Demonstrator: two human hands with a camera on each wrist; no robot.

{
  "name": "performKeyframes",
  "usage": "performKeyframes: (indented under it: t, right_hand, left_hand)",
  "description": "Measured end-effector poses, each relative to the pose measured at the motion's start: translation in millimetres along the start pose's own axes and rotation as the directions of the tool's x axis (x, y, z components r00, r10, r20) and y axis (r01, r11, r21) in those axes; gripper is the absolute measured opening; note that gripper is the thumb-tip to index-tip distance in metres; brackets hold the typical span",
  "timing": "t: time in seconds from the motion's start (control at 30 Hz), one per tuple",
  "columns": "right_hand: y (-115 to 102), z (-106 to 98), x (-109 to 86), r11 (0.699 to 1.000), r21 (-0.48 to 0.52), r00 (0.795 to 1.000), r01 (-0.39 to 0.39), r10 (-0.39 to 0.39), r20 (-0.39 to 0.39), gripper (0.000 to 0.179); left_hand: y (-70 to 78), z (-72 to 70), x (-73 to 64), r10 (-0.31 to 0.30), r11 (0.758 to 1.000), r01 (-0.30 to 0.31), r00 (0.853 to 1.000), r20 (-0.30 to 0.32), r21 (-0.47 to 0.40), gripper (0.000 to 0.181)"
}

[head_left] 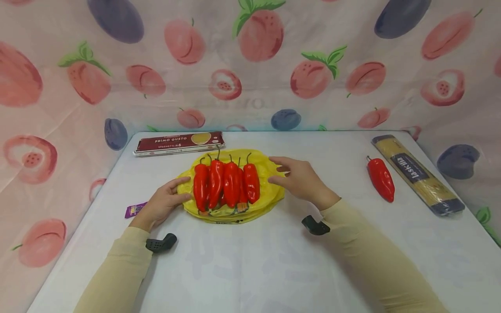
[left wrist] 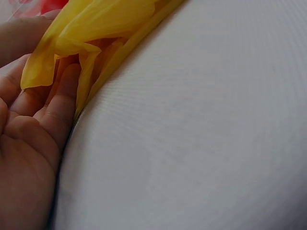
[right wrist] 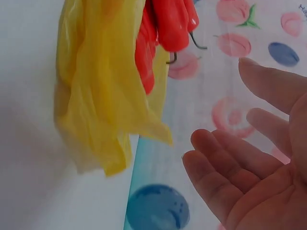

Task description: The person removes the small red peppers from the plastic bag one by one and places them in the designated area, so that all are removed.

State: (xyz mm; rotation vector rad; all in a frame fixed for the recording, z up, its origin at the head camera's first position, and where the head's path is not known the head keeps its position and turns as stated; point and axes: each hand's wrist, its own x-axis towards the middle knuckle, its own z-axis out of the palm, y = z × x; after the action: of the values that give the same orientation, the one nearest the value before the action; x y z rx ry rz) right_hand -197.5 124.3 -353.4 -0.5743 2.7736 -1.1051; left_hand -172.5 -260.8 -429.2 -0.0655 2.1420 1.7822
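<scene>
Several red peppers, stems pointing away from me, lie side by side on a crumpled yellow plastic bag in the head view. At the bag's left edge is my left hand. The left wrist view shows a fold of the yellow plastic between its thumb and fingers, with some fingertips hidden under it. My right hand hovers by the bag's right edge, fingers spread and holding nothing. From the right wrist, a gap shows between those fingers and the plastic.
One more red pepper lies to the right, beside a clear packet of spaghetti. A maroon spaghetti packet is at the back left. Partly behind my left wrist sits a small purple packet. Fruit-patterned cloth hangs around the white table.
</scene>
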Motion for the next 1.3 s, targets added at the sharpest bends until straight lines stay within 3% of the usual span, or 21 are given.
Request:
performKeyframes:
  t: [0.3, 0.7, 1.3]
  right_hand:
    - [-18.5, 29.6, 20.9, 0.998, 0.035, 0.993, -0.053, 0.048, 0.108, 0.06]
    - [-32.3, 58.2, 34.1, 0.995, 0.069, 0.985, -0.066, 0.054, 0.163, 0.062]
    - [-43.5, 75.6, 42.7, 0.988, 0.072, 0.971, -0.134, 0.117, 0.207, 0.067]
  left_hand:
    - [0.2, 0.2, 0.1, 0.001, 1.0, -0.001, 1.0, -0.004, 0.004, 0.072]
    - [-0.6, -0.5, -0.1, 0.0, 1.0, 0.0, 1.0, 0.0, 0.017, 0.072]
    - [-1.1, -0.4, -0.5, 0.013, 1.0, -0.013, 1.0, 0.01, 0.006, 0.073]
